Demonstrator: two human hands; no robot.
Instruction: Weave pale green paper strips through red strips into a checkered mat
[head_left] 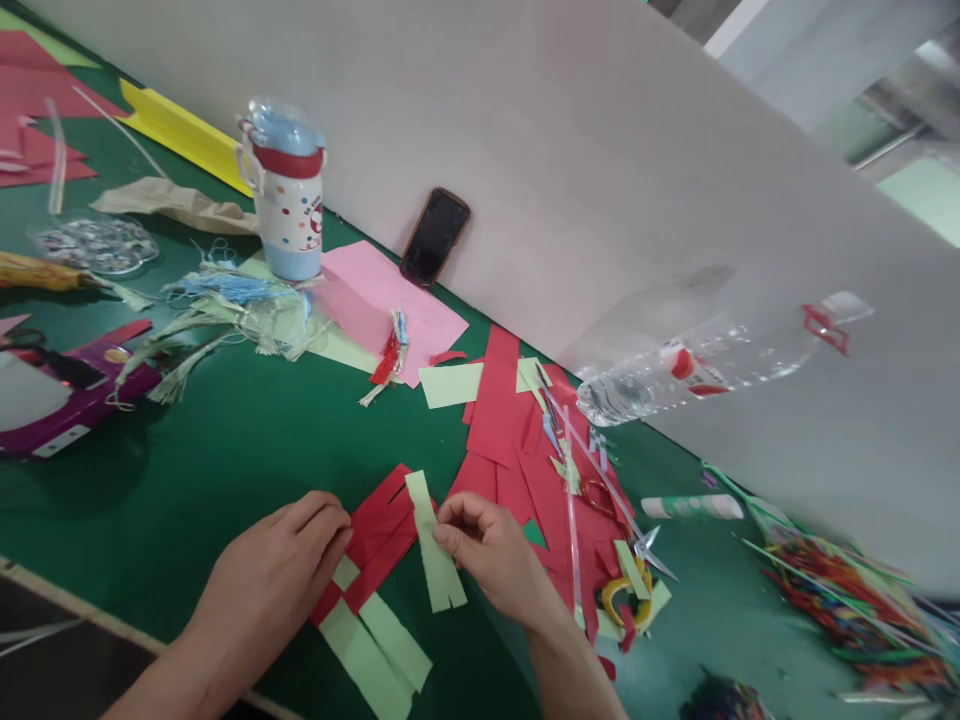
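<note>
My right hand (491, 550) pinches a pale green paper strip (429, 530) between thumb and fingertips, holding it by its right edge. One end of the strip has a small slit. Just left of it lies a red paper piece (382, 535) cut into parallel strips. Pale green strips (371, 655) cross its lower end, and a small green square shows between the red bands. My left hand (281, 560) has its fingers bent together at the red paper's left edge; its thumb tip is partly hidden.
Red and green paper scraps (510, 440) lie right of centre with yellow-handled scissors (626, 600). A plastic bottle (697, 365), a phone (435, 237) and a spotted flask (291, 200) stand along the wall. Tassels (247, 310) and a purple device (82, 395) are at left. Colourful strips (847, 600) lie far right.
</note>
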